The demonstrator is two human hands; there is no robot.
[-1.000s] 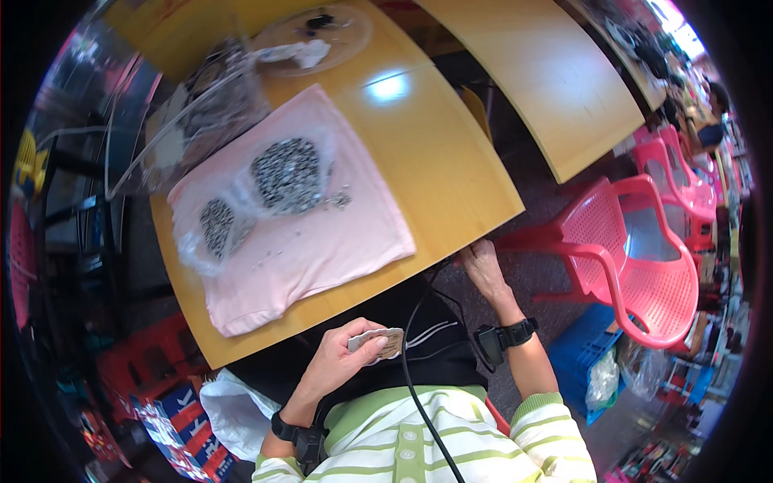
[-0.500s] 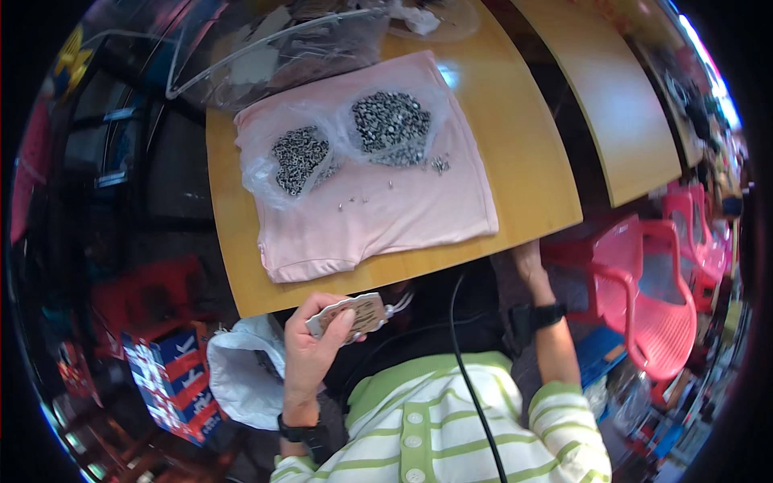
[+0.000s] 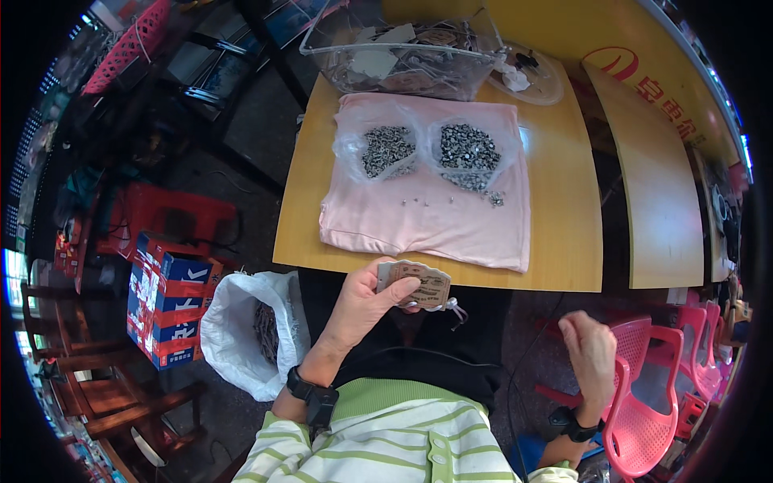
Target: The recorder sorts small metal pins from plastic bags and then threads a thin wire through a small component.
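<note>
Tan card stock with a wavy, scalloped border makes up the tag in the left hand, which is closed on it, thumb flat on top and fingers beneath; a pale cord dangles from its right end. The right hand has its fingers curled loosely inward; whether it holds anything cannot be told.

Soft pink cloth, wrinkled along its near side, lies on the smooth wooden worktop. Wood shows as a narrow strip in front of the cloth and a wider one to its right. The tag is at the near edge, over the lap; the right hand is beyond the near right corner.

Counted on the cloth: two clear, crinkled plastic bags of small shiny metal pieces, about four loose pieces, and one little heap.
</note>
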